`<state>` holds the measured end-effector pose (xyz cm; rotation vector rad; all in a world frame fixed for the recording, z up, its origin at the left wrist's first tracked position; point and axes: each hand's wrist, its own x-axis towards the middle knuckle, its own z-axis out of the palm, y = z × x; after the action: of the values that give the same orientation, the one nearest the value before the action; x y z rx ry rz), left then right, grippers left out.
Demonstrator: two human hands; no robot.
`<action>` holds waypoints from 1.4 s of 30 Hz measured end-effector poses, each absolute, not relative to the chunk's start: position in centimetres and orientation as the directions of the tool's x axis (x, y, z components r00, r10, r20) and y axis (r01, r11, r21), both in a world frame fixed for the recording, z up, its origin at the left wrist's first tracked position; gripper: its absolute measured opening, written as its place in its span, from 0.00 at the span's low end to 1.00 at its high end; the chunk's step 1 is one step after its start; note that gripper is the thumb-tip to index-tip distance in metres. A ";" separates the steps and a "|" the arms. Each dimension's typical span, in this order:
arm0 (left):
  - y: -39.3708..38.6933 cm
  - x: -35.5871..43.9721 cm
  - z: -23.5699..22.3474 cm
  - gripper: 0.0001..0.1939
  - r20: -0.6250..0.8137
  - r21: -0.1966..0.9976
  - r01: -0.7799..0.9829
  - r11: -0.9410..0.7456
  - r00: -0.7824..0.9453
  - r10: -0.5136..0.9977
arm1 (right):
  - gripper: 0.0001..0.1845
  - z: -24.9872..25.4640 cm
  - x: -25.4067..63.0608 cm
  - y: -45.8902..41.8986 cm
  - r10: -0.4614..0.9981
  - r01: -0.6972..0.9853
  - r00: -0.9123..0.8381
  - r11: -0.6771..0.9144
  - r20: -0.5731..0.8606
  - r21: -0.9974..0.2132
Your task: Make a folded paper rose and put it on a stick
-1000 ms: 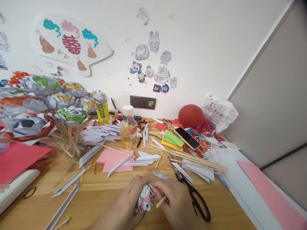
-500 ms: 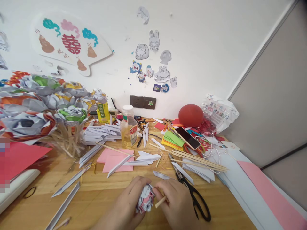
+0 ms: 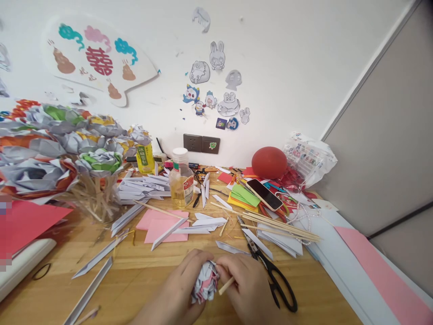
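Observation:
A crumpled white and pink paper flower (image 3: pixel 205 283) is gripped in my left hand (image 3: pixel 184 284), low in the middle of the view. My right hand (image 3: pixel 248 286) is closed around a short wooden stick (image 3: pixel 226 286), whose pale end pokes out between the fingers. My right thumb and forefinger press against the flower's right side; whatever they pinch there is hidden. Black-handled scissors (image 3: pixel 280 282) lie just right of my right hand. A folded white paper strip (image 3: pixel 232 248) rests on the wooden table (image 3: pixel 131 280) just beyond my fingers.
Folded white strips (image 3: pixel 145 187) and pink paper squares (image 3: pixel 165 228) cover the middle. A bottle (image 3: pixel 181 180) stands behind them. Paper flowers (image 3: pixel 98 160) in a clear container fill the left. To the right lie wooden sticks (image 3: pixel 280 225), a phone (image 3: pixel 264 195) and a red balloon (image 3: pixel 269 162).
My right thumb and fingers have shifted slightly at the flower's edge. Both hands keep their hold, and the things on the table stay where they were.

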<state>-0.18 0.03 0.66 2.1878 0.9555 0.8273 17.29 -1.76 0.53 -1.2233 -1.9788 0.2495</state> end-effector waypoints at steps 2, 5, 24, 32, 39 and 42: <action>0.0 -0.2 1.0 0.29 0.277 0.732 0.402 -0.550 0.562 0.779 | 0.12 0.9 17.5 -1.5 0.885 0.587 -0.213 0.454 0.414 -0.671; 0.0 -0.3 1.4 0.29 0.251 0.750 0.373 -0.546 0.604 0.757 | 0.13 1.6 17.8 -0.9 0.959 0.399 -0.206 0.264 0.194 -0.878; 0.4 0.1 0.0 0.22 0.290 0.860 0.250 -0.444 0.477 0.830 | 0.28 1.1 18.5 0.1 0.950 0.003 -0.300 -0.095 -0.092 -0.995; -0.2 0.2 -0.1 0.20 0.256 0.940 0.141 -0.312 0.317 0.913 | 0.28 0.1 17.2 -0.2 0.975 -0.156 -0.201 -0.122 -0.090 -0.980; -0.3 0.3 0.1 0.27 0.269 0.917 0.203 -0.343 0.321 0.908 | 0.27 -1.0 16.8 -0.4 0.964 -0.162 -0.261 -0.090 -0.045 -0.983; 0.2 0.4 0.0 0.24 0.291 0.898 0.231 -0.375 0.328 0.899 | 0.25 -1.2 17.0 -0.7 0.948 -0.084 -0.319 -0.052 -0.023 -0.995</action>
<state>0.36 0.23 0.01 1.8088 1.0047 1.0728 17.04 -0.66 -1.17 -0.9977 -1.3521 1.5139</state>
